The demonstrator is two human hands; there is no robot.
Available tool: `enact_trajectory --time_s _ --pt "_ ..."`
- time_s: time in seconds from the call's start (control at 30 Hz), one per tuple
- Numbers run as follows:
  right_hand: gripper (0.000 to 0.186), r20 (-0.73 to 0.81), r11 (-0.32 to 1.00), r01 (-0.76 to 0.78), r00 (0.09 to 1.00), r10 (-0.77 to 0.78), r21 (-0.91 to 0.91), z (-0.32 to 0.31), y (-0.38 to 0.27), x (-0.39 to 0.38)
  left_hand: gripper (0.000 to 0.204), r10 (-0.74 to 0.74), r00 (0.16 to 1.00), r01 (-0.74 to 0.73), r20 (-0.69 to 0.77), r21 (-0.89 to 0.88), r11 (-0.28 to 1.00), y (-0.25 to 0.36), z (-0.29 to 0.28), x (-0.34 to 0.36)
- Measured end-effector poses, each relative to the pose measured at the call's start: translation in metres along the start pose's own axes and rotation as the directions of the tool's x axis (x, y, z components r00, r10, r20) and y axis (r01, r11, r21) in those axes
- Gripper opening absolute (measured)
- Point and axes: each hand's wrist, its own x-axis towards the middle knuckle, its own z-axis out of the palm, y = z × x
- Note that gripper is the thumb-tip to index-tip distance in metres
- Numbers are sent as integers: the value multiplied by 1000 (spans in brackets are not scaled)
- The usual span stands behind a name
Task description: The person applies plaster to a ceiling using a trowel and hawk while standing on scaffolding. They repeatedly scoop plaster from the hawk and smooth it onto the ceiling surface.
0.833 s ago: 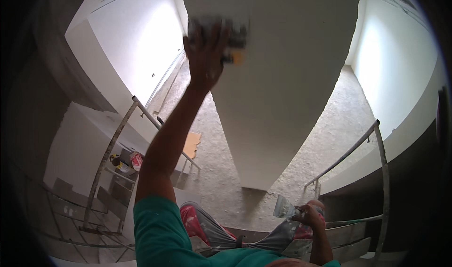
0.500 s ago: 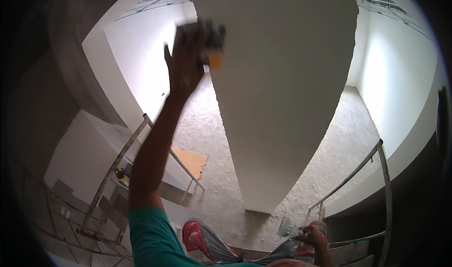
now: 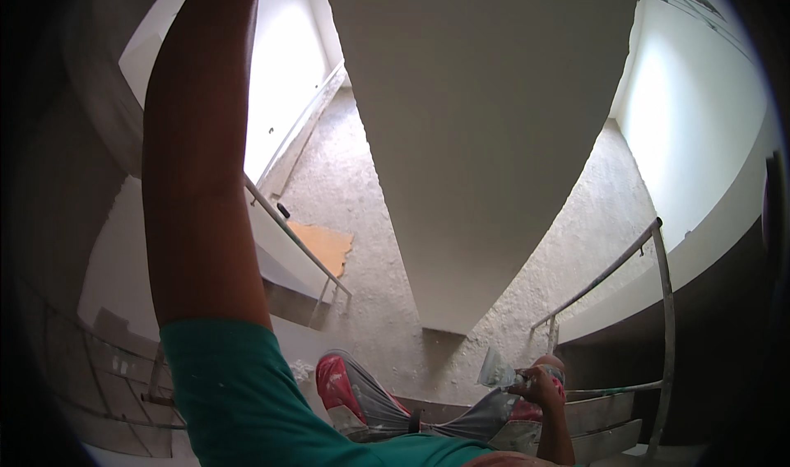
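The left arm (image 3: 202,154) rises straight up along the left side of the view, bare from a green sleeve (image 3: 226,385) at the shoulder to where it runs out past the top edge. The left hand itself is out of sight above the frame, so the state of its fingers cannot be told.

The right hand (image 3: 539,385) sits low and to the right, near the person's knees. Its fingers are closed around the handle of a broad putty knife (image 3: 498,370), whose pale, smeared blade points left and slightly up from the fist.

Directly ahead, a wide, smooth grey plastered surface (image 3: 477,138) fills the middle of the view, narrowing to a blunt end just above the right hand. Far below lies a rough, gravelly concrete floor (image 3: 370,245) with a flat piece of brown board (image 3: 325,245) on it, left of centre. Metal railings (image 3: 650,278) bend along the right side, and another rail (image 3: 292,236) slants along the left by a white wall (image 3: 280,72). Grey paint-marked trousers (image 3: 387,405) and a red shoe (image 3: 333,381) show at the bottom, between the two arms.
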Motion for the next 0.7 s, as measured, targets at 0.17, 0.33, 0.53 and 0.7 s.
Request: enact_trajectory --time_s 0.17,0.33,0.53,0.7 --pt "46 -106 996 80 991 -76 32 18 26 11 55 101 993 -104 -56 -56 993 5 9 -64" --pt "48 -124 999 11 992 -7 34 31 58 22 62 -7 981 5 193 8 1000 61 40 -185" --pt "50 2 999 -22 1000 22 -36 20 30 33 70 19 996 -2 84 -196 981 109 89 -346" --pt "61 37 992 100 995 -97 -71 26 59 50 65 118 979 -83 165 -205 975 118 114 -437"
